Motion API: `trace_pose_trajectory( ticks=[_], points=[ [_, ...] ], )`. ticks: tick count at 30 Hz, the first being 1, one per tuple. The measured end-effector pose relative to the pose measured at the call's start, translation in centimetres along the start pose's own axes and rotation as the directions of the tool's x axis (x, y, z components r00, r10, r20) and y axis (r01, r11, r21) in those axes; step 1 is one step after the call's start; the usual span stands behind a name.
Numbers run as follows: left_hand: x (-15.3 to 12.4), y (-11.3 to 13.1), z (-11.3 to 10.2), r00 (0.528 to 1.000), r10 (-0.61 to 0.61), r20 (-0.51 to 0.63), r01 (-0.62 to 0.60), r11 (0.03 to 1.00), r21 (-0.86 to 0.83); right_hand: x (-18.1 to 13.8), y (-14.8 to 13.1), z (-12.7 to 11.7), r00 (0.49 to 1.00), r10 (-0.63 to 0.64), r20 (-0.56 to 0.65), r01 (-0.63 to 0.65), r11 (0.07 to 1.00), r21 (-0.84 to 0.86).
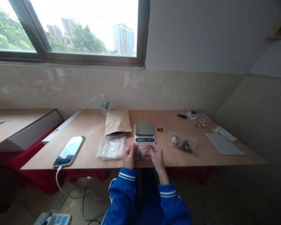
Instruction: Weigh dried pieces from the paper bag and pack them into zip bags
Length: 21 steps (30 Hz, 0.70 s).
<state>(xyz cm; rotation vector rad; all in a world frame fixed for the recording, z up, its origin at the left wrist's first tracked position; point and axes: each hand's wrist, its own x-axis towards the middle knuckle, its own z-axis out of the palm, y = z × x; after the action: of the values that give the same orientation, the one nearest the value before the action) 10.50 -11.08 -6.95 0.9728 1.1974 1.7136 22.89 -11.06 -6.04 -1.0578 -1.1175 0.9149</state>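
Observation:
Both of my hands hold a small clear plastic bag (142, 151) with dark bits inside, at the near edge of the wooden table (224, 159). My left hand (128, 157) pinches its left end. My right hand (157, 156) pinches its right end. Just behind the bag stands a small digital scale (144, 132) with a bare platform. A pile of clear bags (111, 147) lies left of my hands. A second filled clear bag (182, 141) lies to the right. A brown paper pouch (117, 122) lies behind the pile.
A phone (69, 150) on a cable lies at the left. A water bottle (104, 104) stands by the wall. A screwdriver (179, 115), a tape roll (192, 114), a white cord (202, 121) and a grey sheet (223, 143) lie to the right. A small dark item (160, 129) sits beside the scale.

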Motion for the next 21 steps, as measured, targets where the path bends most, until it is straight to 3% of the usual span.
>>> trace_pose_trajectory(
  ticks=[3,7,10,12,14,16,17,19,21],
  points=[
    [0.8,0.0,-1.1,0.999,-0.025,-0.045,0.024,1.0,-0.02,0.7,0.0,-2.2,0.979,0.056,-0.197,-0.064,0.997,-0.037],
    [1.5,0.3,-2.2,0.999,-0.043,0.024,0.044,0.998,-0.049,3.2,-1.2,-8.6,0.857,0.01,-0.516,-0.108,0.981,-0.159],
    [1.4,0.5,-1.9,0.998,-0.068,0.002,0.068,0.996,-0.059,5.2,-2.7,-13.9,0.869,0.011,-0.496,-0.165,0.949,-0.268],
    [1.1,0.5,-1.2,0.996,-0.093,0.012,0.094,0.994,-0.064,5.7,-3.6,-16.0,0.851,-0.077,-0.519,-0.223,0.842,-0.491],
    [0.8,0.4,-0.5,0.992,-0.115,0.052,0.119,0.991,-0.066,5.3,-3.9,-16.4,0.78,-0.301,-0.549,-0.248,0.656,-0.712],
    [0.5,0.4,-0.1,0.986,-0.125,0.106,0.132,0.989,-0.06,4.2,-3.2,-15.3,0.687,-0.528,-0.5,-0.236,0.489,-0.84],
    [0.4,0.5,0.1,0.983,-0.126,0.13,0.134,0.99,-0.053,3.6,-2.6,-14.5,0.664,-0.593,-0.456,-0.214,0.433,-0.875],
    [0.4,0.7,0.0,0.979,-0.125,0.162,0.132,0.991,-0.037,2.6,-0.7,-13.0,0.689,-0.617,-0.381,-0.181,0.362,-0.914],
    [0.4,1.2,-0.3,0.979,-0.128,0.158,0.132,0.991,-0.014,2.4,1.4,-12.2,0.768,-0.54,-0.345,-0.198,0.313,-0.929]
  ],
)
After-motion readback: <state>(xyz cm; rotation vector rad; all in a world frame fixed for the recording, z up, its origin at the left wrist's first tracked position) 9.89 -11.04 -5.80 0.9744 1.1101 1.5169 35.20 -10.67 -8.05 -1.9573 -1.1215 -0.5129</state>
